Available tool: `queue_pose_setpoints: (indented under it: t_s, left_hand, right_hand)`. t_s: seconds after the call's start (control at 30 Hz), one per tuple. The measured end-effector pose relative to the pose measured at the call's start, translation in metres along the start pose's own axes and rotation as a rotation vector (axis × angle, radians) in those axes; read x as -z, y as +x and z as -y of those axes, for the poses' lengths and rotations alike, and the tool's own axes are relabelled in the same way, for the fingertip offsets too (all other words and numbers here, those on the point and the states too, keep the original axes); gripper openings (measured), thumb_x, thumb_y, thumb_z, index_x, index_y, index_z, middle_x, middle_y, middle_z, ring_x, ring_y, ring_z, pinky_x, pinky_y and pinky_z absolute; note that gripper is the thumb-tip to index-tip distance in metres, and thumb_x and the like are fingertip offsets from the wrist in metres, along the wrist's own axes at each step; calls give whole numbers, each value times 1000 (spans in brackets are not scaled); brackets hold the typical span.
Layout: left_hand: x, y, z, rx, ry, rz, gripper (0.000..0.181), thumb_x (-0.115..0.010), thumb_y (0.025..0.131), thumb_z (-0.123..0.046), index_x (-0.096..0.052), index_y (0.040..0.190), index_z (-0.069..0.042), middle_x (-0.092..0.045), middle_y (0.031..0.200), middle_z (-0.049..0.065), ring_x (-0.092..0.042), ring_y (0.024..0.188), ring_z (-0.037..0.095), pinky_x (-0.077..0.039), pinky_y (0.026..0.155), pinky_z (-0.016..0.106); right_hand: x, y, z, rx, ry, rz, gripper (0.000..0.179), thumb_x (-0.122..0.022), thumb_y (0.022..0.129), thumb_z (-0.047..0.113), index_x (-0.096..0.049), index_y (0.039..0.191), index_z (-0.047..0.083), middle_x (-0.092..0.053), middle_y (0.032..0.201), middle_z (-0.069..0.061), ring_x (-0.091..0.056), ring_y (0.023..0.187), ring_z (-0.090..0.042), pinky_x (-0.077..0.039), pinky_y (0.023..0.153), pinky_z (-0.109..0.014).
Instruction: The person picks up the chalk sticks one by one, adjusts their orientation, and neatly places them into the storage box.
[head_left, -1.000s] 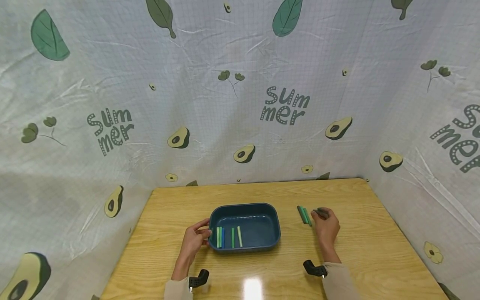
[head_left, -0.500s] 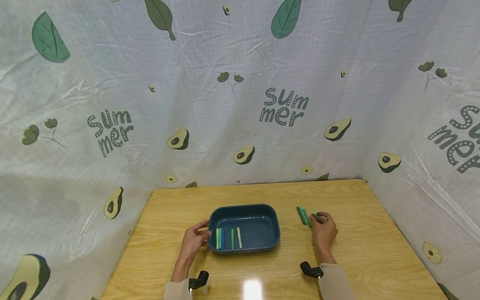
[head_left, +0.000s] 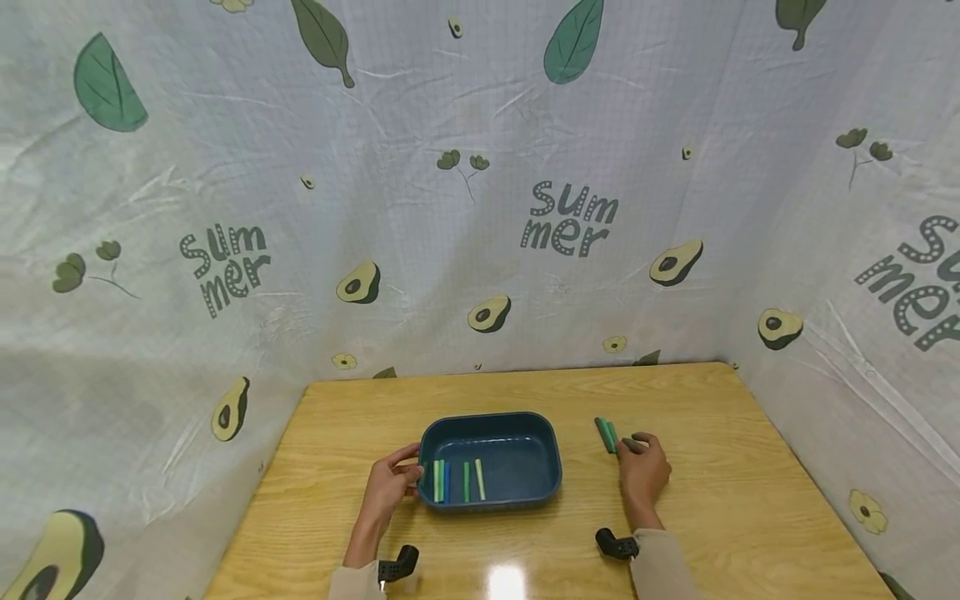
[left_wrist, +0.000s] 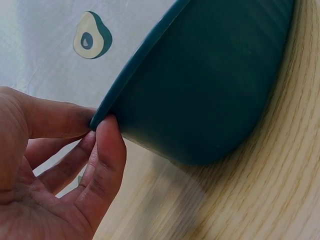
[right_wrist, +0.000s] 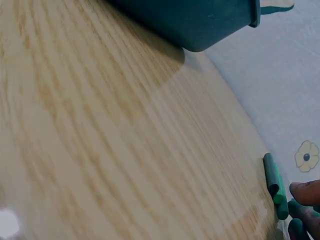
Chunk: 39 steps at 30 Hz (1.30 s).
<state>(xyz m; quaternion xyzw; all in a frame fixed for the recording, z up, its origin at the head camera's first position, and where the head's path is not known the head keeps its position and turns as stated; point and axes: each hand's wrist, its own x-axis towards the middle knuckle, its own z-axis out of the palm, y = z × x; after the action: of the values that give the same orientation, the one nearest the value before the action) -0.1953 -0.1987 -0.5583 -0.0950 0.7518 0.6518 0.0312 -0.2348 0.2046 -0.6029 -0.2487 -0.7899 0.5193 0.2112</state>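
Observation:
My left hand (head_left: pixel 386 487) pinches the left rim of a dark teal plastic tray (head_left: pixel 517 500), thumb against one side of the rim and fingers on the other in the left wrist view. Inside the tray's left half stand apart several pastel sticks: pale green ones, a blue one (head_left: pixel 447 482), a mid-green one (head_left: pixel 467 481) and a pale one (head_left: pixel 480 478). To the right, my right hand (head_left: pixel 643 479) pinches a dark green pastel stick (head_left: pixel 634 447), partly hidden by the fingers. Just left of it, several green pastel sticks (right_wrist: pixel 271 173) lie side by side on the table.
The wooden table (head_left: pixel 570 550) carries the tray near its middle. A printed white sheet (head_left: pixel 420 208) hangs behind its back edge and along both sides. Each wrist wears a black camera mount (head_left: pixel 617 544).
My right hand has moved slightly left and toward me, its fingers now right beside the green pastel sticks. The left hand and tray have stayed put. The head view has tilted a little.

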Motion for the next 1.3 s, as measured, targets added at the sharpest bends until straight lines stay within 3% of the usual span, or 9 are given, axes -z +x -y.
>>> queue_pose_setpoints:
  t_s: [0.13,0.3,0.63,0.97,1.3]
  left_hand:
    - [1,2,2,6,4,-2,46,-58,93,3,-53,138,2,-54,134,25,-63,97,29,-56,65,37]
    - [1,2,2,5,5,-1,46,-57,93,4,-53,138,3,-54,134,26,-63,97,29,-57,66,39]
    - [0,1,2,2,4,-9,46,-60,92,1,-55,138,-1,-56,133,22,-63,95,25,-55,62,34]
    - [-1,0,0,-3,-4,-15,46,-60,92,2,-55,137,0,-57,132,22,-63,94,25,-55,62,32]
    - [-1,0,1,-6,-5,-18,46,-61,91,1,-55,137,0,-56,132,23,-63,93,24,-55,61,31]
  right_hand:
    - [-2,-1,-1,21,-36,-14,35,-72,87,14,-63,117,-2,-72,104,-25,-58,105,-45,-38,92,-52]
    - [-5,-2,-2,45,-65,-35,33,-73,85,14,-64,113,-3,-72,102,-25,-65,97,-44,-46,88,-53]
    - [-10,-2,-2,58,-107,-43,30,-71,86,12,-65,111,-1,-73,99,-25,-68,90,-43,-50,80,-52]
    - [-15,-5,2,63,-123,-55,31,-70,85,13,-64,113,0,-73,99,-23,-63,92,-43,-33,93,-52]
    - [-16,-5,5,28,-104,-69,32,-67,85,12,-64,115,0,-72,99,-24,-63,93,-43,-33,96,-53]
